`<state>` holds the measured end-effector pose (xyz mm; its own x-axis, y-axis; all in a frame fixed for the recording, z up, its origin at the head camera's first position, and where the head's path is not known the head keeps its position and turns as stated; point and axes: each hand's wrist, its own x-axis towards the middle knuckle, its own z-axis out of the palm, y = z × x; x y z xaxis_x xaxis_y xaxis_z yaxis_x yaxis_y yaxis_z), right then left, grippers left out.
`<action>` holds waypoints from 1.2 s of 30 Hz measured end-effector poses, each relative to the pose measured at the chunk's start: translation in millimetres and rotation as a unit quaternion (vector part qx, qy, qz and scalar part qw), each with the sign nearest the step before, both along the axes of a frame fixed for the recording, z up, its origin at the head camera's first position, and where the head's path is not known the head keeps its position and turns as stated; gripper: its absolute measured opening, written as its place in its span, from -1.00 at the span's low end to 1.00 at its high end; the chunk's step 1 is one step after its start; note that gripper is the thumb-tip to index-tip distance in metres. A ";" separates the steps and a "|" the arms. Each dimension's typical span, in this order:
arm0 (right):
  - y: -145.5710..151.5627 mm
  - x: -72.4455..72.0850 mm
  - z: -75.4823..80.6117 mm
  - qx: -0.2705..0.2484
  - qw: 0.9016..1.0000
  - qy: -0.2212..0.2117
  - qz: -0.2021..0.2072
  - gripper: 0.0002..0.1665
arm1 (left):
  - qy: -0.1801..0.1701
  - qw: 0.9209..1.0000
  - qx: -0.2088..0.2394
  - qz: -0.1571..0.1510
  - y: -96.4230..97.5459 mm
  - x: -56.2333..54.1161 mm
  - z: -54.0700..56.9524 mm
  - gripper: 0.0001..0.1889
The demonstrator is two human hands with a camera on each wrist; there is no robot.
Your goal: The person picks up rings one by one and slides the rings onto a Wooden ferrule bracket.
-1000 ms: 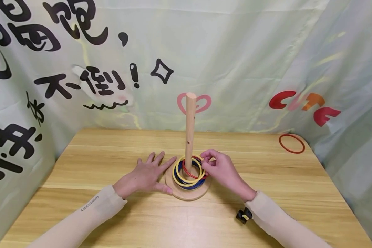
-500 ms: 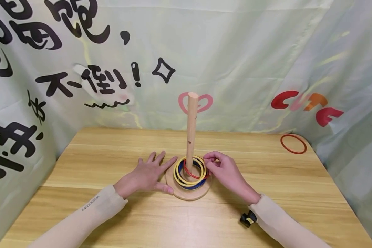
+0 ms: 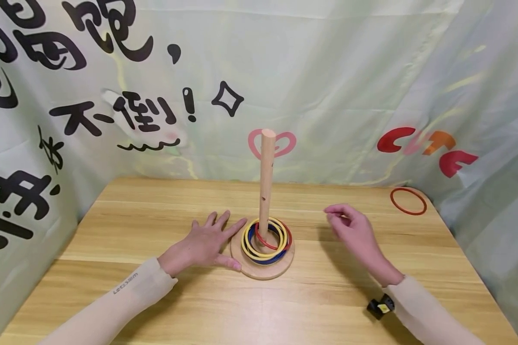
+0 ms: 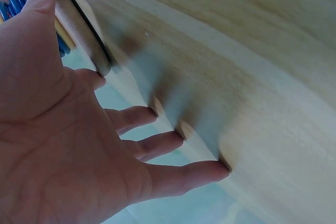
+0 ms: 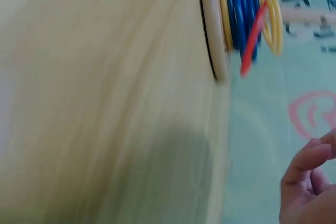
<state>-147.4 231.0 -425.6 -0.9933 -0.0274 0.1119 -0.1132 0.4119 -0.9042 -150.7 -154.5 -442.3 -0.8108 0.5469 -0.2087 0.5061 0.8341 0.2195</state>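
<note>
A wooden peg (image 3: 266,182) rises from a round base (image 3: 263,274) in the middle of the table. Yellow rings (image 3: 262,258), blue rings (image 5: 239,22) and a tilted red ring (image 5: 253,40) lie stacked around the peg's foot. My left hand (image 3: 203,243) is spread flat, its thumb and forefinger at the left rim of the base; in the left wrist view its fingertips touch the tabletop. Right of the stand, my right hand (image 3: 357,235) is raised above the table, fingers loosely curled and holding nothing. Another red ring (image 3: 392,197) lies flat at the back right corner.
The wooden table (image 3: 198,306) runs back to a pale curtain (image 3: 328,86) with printed lettering, which also closes in both sides. A small black device (image 3: 381,306) sits at the right cuff.
My right hand has let go of the stacked rings and moved right, away from the stand. The red ring there now hangs tilted on the stack's right side. My left hand stays put.
</note>
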 end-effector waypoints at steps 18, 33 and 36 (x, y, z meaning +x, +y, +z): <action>165.1 -49.9 -12.4 0.139 0.978 -0.074 -0.138 -0.25 | 0.001 1.000 0.003 -0.001 -0.8 0.3 -3.6 0.28; 180.9 -57.4 -20.0 0.308 0.950 -0.033 -0.049 -0.68 | 0.004 1.000 -0.002 0.000 -0.6 0.4 0.3 0.26; 167.9 -47.9 -18.5 0.301 0.952 -0.019 -0.049 -0.69 | 0.001 1.000 -0.004 -0.001 -0.3 0.6 0.5 0.26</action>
<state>-195.3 398.9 -444.1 -0.9975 0.0172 0.0681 -0.0195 0.8638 -0.5035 -150.1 -154.8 -441.9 -0.8103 0.5468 -0.2109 0.5079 0.8347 0.2126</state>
